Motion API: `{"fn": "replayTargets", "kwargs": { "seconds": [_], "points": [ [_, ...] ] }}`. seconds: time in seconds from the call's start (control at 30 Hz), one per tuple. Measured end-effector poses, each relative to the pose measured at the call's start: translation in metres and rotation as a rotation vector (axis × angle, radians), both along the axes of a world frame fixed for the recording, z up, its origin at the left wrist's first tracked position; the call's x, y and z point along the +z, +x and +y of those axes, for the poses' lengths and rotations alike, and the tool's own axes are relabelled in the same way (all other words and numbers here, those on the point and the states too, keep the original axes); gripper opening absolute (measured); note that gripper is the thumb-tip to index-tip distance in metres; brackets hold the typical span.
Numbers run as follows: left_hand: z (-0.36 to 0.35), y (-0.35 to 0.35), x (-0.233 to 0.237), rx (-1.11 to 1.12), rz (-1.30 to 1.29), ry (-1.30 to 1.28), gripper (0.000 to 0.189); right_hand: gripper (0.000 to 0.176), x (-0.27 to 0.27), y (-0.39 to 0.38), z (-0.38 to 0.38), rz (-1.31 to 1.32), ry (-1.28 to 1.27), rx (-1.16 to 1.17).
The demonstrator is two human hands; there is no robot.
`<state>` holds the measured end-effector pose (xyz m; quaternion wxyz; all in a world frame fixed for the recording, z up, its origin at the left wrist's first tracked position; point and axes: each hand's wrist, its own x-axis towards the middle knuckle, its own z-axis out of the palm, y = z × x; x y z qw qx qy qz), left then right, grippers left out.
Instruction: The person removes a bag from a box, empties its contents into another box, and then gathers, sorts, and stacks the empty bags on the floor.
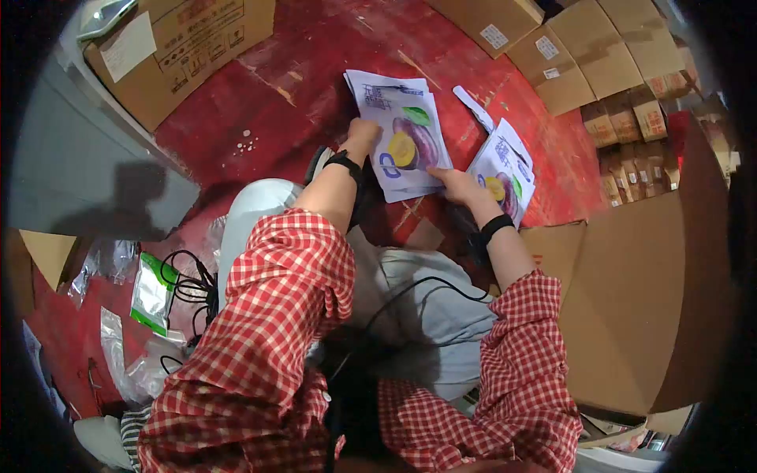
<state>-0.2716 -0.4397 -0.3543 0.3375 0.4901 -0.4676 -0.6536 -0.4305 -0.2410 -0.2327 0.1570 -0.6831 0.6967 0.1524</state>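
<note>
Both clamped on pouch stack [410, 134]: left hand [363, 131] side edge, right hand [456, 185] corner; floor [260, 102] open leftward.

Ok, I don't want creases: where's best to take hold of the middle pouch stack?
Likely by opposite edges, one hand from each side, where the left hand and right hand rest: the stack lies flat on the floor, so only its thin edges offer purchase.

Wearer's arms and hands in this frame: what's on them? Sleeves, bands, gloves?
The left sleeve and right sleeve are red-and-white checked fabric, ending short of the wrists and leaving the forearms uncovered. Each wrist carries a black band: left wristband, right wristband. The left hand and right hand are bare, no gloves. No rings or markings can be made out.
</note>
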Motion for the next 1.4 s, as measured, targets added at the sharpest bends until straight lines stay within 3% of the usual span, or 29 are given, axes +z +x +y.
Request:
{"fn": "replayTargets", "kwargs": {
  "seconds": [0.07,0.1,0.17,0.2,0.23,0.27,0.33,0.53,0.57,0.63,0.73,0.93,0.97,1.07,1.13,1.2,1.23,1.3,1.37,1.4],
  "points": [
    [0.006,-0.001,0.006,-0.104,-0.213,-0.175,0.028,0.082,0.005,0.010,0.005,-0.109,-0.056,0.029],
    [0.004,-0.003,0.020,-0.128,-0.154,-0.201,0.027,0.096,0.019,0.025,0.003,-0.133,-0.041,-0.036],
    [-0.005,-0.004,0.065,-0.183,-0.038,-0.250,0.023,0.092,0.040,0.049,0.000,-0.128,-0.289,0.006],
    [0.008,0.014,0.115,-0.194,0.051,-0.055,0.019,0.089,0.046,0.057,0.000,-0.125,-0.413,0.025],
    [0.007,0.014,0.137,-0.160,0.093,0.025,0.016,0.085,0.050,0.058,-0.004,-0.164,-0.527,0.061],
    [-0.006,0.005,0.131,-0.093,0.296,0.055,0.015,0.080,0.055,0.061,-0.007,-0.194,-0.649,0.100],
    [-0.006,0.020,0.164,-0.099,0.529,0.060,0.014,0.074,0.066,0.060,-0.010,-0.174,-0.839,0.137],
    [0.019,0.035,0.238,-0.304,0.555,-0.078,0.028,0.065,0.115,0.037,0.003,0.102,-1.102,0.184],
    [0.023,0.036,0.241,-0.391,0.579,-0.066,0.033,0.063,0.121,0.030,0.009,0.192,-1.185,0.203],
    [0.029,0.031,0.243,-0.572,0.627,-0.039,0.045,0.060,0.137,0.019,0.029,0.226,-1.216,0.012],
    [0.036,0.021,0.229,-0.603,0.447,-0.153,0.055,0.053,0.175,-0.004,0.064,0.255,-1.131,-0.385],
    [0.017,0.001,0.169,-0.551,0.306,0.023,0.053,0.044,0.200,-0.058,0.126,0.286,-1.308,-0.499],
    [0.017,0.000,0.165,-0.556,0.296,0.044,0.052,0.045,0.199,-0.060,0.132,0.291,-1.442,-0.266],
    [0.020,-0.002,0.152,-0.551,0.253,0.043,0.050,0.048,0.177,-0.061,0.131,0.233,-1.437,-0.188],
    [0.023,-0.003,0.151,-0.551,0.213,0.021,0.048,0.044,0.147,-0.052,0.126,0.228,-1.175,-0.414],
    [0.015,-0.001,0.142,-0.574,0.215,0.013,0.046,0.040,0.115,-0.041,0.106,0.260,-0.952,-0.369],
    [0.015,-0.003,0.138,-0.587,0.215,0.012,0.045,0.040,0.101,-0.039,0.103,0.219,-0.713,-0.429],
    [0.013,-0.011,0.123,-0.615,0.189,0.044,0.043,0.040,0.059,-0.059,0.107,0.007,-0.550,-0.163],
    [0.018,-0.011,0.127,-0.695,0.193,0.020,0.044,0.044,0.038,-0.084,0.113,-0.265,-0.377,-0.185],
    [0.026,-0.013,0.130,-0.687,0.129,-0.015,0.044,0.044,0.033,-0.093,0.116,-0.401,-0.283,-0.396]
  ]
}}
